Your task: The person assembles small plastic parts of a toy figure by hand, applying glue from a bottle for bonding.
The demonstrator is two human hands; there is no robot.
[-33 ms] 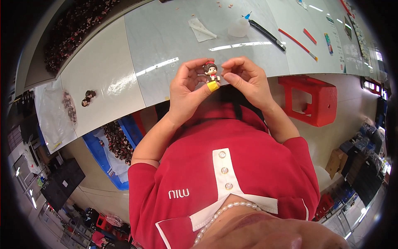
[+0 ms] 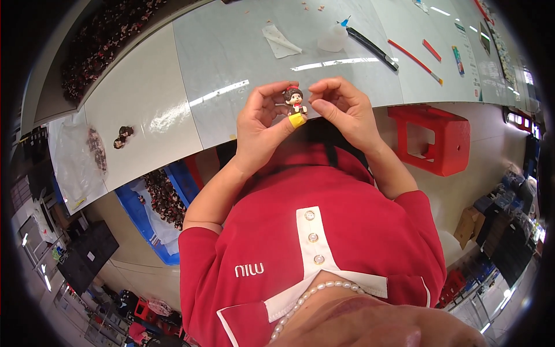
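in the head view, i have the left hand (image 2: 263, 124) pinching a small figurine (image 2: 295, 101) between thumb and fingers, held up at the near edge of the bench (image 2: 228, 52). the figurine is upright, with brown hair, a red top to its head and a pale face, and a yellow wrap (image 2: 297, 120) covers the tip of the left thumb just below it. the right hand (image 2: 341, 107) is close on the right, its fingers bent and its thumb and forefinger just beside the figurine; i cannot tell whether they touch it or pinch something tiny.

farther out on the bench i see a creased white sheet (image 2: 281, 42), and to its right a translucent bottle (image 2: 332, 40) with a blue tip. right of that lie a long black tool (image 2: 373, 50), a thin red brush (image 2: 413, 61), a short red strip (image 2: 432, 50) and a small colourful tube (image 2: 458, 61).

on the left of the bench i make out a dark little cluster of pieces (image 2: 123, 137) near a clear plastic sheet (image 2: 72, 156), with a big dark and red heap (image 2: 98, 58) at the far left. below bench level, a blue crate (image 2: 134, 214) sits left and a red stool (image 2: 457, 144) right.
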